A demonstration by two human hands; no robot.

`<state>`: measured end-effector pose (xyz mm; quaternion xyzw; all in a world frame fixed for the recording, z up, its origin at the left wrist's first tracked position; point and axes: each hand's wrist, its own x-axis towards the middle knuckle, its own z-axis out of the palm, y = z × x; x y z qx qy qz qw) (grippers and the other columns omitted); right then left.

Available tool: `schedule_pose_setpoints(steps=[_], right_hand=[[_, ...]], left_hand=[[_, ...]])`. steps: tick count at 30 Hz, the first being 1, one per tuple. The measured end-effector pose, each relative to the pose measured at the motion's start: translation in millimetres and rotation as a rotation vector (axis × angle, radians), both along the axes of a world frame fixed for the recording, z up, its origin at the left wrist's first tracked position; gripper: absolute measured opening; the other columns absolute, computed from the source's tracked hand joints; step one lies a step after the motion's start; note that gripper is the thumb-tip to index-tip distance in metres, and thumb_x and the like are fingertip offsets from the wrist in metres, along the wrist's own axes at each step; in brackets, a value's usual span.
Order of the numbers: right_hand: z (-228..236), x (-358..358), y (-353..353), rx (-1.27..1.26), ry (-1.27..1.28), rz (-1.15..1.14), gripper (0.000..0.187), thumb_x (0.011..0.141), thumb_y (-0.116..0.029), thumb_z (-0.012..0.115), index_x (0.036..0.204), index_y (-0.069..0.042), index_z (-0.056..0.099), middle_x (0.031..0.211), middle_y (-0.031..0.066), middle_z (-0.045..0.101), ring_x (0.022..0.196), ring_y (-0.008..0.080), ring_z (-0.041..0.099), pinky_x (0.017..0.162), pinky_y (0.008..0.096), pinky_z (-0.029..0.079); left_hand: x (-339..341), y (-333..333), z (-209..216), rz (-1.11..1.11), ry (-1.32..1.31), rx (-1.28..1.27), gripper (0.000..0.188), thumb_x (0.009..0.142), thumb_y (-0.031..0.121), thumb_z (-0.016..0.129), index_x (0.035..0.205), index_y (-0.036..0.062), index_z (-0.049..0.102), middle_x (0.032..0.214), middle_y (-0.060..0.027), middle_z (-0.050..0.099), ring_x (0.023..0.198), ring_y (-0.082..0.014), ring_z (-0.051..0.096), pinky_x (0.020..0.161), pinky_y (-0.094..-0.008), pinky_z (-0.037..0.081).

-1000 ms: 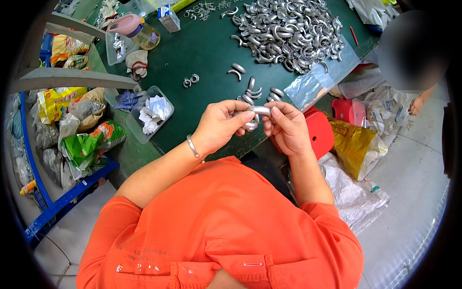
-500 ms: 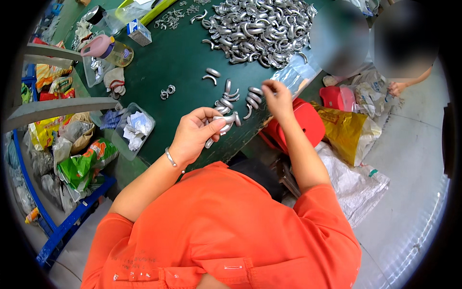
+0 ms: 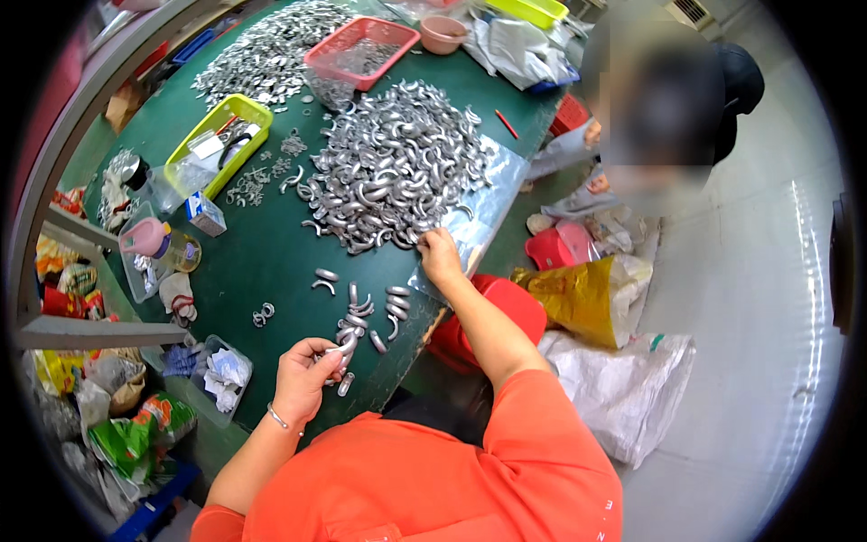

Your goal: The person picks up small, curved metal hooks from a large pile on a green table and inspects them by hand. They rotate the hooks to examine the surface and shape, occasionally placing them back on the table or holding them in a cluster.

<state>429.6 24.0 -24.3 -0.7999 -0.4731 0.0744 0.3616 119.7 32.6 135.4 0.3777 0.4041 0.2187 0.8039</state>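
My left hand (image 3: 302,375) is near the front edge of the green table (image 3: 262,262), fingers closed on a curved silver metal piece (image 3: 343,347). My right hand (image 3: 440,256) is stretched out to the near edge of a big heap of curved silver metal pieces (image 3: 393,172) and touches them with its fingers bent; whether it grips one is hidden. Between the two hands lies a small group of the same pieces (image 3: 361,316).
A yellow-green tray (image 3: 219,143), a red basket (image 3: 361,52) and a second spread of metal parts (image 3: 262,63) sit farther back. A pink-lidded bottle (image 3: 163,244) and clear boxes stand at left. Another person (image 3: 650,108) sits at right, beside sacks and a red stool (image 3: 492,316).
My right hand left my left hand and reached forward to the big heap. My left hand stayed near the table edge holding its piece. The view tilted toward the far side of the table.
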Motion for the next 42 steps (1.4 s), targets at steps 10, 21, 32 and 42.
schedule_pose_setpoints(steps=[10, 21, 32, 42], right_hand=[[59.2, -75.3, -22.7, 0.110, 1.327, -0.079, 0.018, 0.084, -0.009, 0.056, 0.099, 0.001, 0.056, 0.081, 0.0069, 0.060, 0.064, 0.0122, 0.057, 0.057, 0.0232, 0.050], [150.8, -132.1, -80.0, 0.267, 1.926, 0.162, 0.019, 0.087, -0.011, 0.053, 0.101, 0.001, 0.054, 0.087, 0.0089, 0.060, 0.074, 0.0136, 0.058, 0.063, 0.0258, 0.050], [171.7, -150.8, -93.4, 0.156, 1.698, 0.306, 0.021, 0.081, 0.000, 0.057, 0.101, 0.003, 0.054, 0.091, 0.0101, 0.060, 0.075, 0.0123, 0.057, 0.064, 0.0229, 0.049], [174.3, -155.2, -90.6, 0.285, 1.444, 0.373, 0.046, 0.074, 0.008, 0.059, 0.115, 0.000, 0.041, 0.095, 0.0101, 0.056, 0.088, 0.0154, 0.056, 0.078, 0.0251, 0.045]], left_hand=[[-2.6, -9.5, 5.2, -0.010, -0.002, 0.051, 0.009, 0.081, -0.002, 0.056, 0.089, -0.0031, 0.053, 0.074, -0.0089, 0.056, 0.062, -0.0122, 0.051, 0.055, -0.0236, 0.041], [-2.7, -14.9, 20.1, -0.114, 0.045, 0.084, 0.017, 0.082, 0.009, 0.060, 0.095, -0.0014, 0.058, 0.074, -0.0039, 0.059, 0.057, -0.0062, 0.051, 0.051, -0.0184, 0.041], [-6.5, -15.4, 25.4, -0.185, 0.020, 0.228, 0.028, 0.081, 0.005, 0.060, 0.108, -0.0013, 0.053, 0.086, -0.0063, 0.060, 0.065, -0.0073, 0.054, 0.053, -0.0185, 0.044], [-13.2, -16.5, 17.5, -0.201, 0.106, 0.473, 0.029, 0.079, 0.003, 0.063, 0.106, 0.0018, 0.056, 0.086, -0.0037, 0.060, 0.068, -0.0052, 0.053, 0.056, -0.0180, 0.043]])
